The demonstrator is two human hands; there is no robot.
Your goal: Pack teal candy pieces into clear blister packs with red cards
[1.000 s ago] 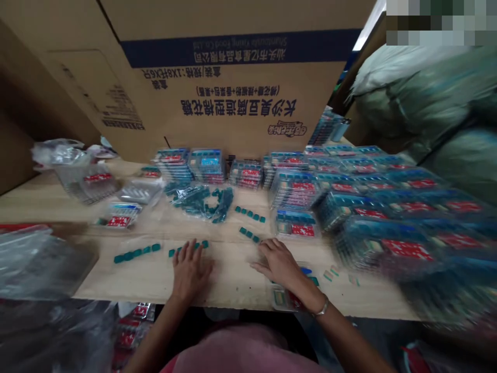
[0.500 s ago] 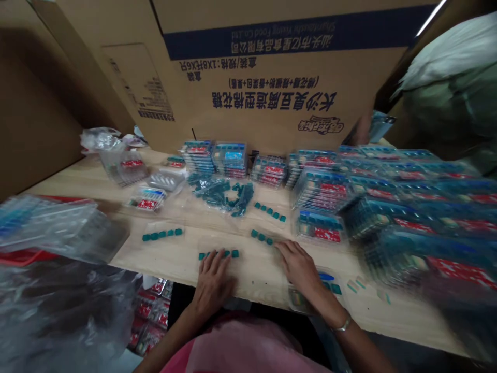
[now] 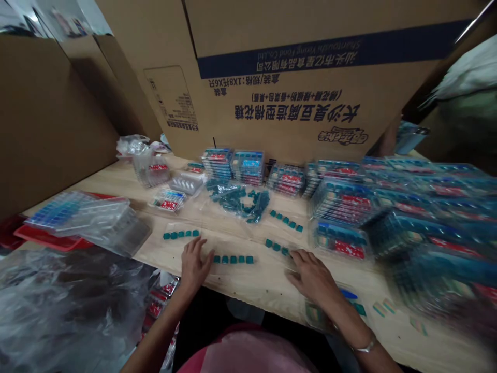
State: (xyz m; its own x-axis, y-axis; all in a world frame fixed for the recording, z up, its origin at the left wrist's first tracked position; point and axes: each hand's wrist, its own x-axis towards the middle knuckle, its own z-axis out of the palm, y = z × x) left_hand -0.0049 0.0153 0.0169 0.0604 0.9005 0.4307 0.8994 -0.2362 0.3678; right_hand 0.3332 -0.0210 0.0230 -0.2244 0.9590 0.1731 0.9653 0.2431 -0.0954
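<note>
Several rows of small teal squares lie on the wooden table, some of them on clear plastic. My left hand [image 3: 195,264] is at the left end of the middle row [image 3: 233,259], its thumb and fingers apart. Just beyond its fingertips is the left row [image 3: 181,234]. My right hand [image 3: 313,272] lies with fingers stretched out at the near end of another row [image 3: 275,245], partly covering it. Under the right forearm is a clear pack [image 3: 315,315] with a blue top, partly hidden. One more teal row [image 3: 286,221] sits farther back.
An opened bag of teal pieces [image 3: 236,199] lies mid-table. Stacked packs [image 3: 341,202] crowd the right side. A large carton [image 3: 279,103] stands behind. At left, clear trays [image 3: 104,220] rest in a red tray [image 3: 50,239]. Striped pieces [image 3: 383,307] lie at right.
My left hand has shifted left off the middle row, uncovering its squares. The right hand stays by its row, and its thumb now shows. The view has swung left.
</note>
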